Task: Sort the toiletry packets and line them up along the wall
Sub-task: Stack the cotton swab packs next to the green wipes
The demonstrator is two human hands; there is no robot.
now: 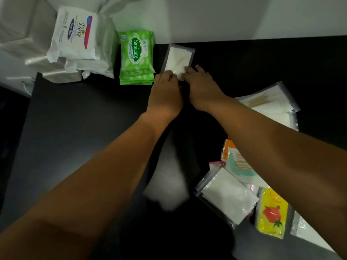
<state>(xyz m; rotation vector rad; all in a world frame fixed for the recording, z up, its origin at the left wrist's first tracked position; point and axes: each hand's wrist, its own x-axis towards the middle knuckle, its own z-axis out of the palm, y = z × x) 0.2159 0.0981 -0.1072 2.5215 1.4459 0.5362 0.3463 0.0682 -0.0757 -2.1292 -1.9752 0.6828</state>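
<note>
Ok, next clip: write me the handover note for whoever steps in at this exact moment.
Left hand and right hand: both have fingertips on the near edge of the clear packet at the wall, squaring it up; no closed grip visible.
Done: white Dove packs stacked at the wall, green Sanicare packs beside them, clear packet third in line.
Left: the loose pile at right, with more clear packets, a cotton swab packet, a white pad packet and a yellow packet, needs sorting and lining up.

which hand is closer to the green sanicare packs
Left. The left hand sits just right of the green Sanicare packs, near their lower corner. The right hand is farther right, beyond the left hand.
</note>
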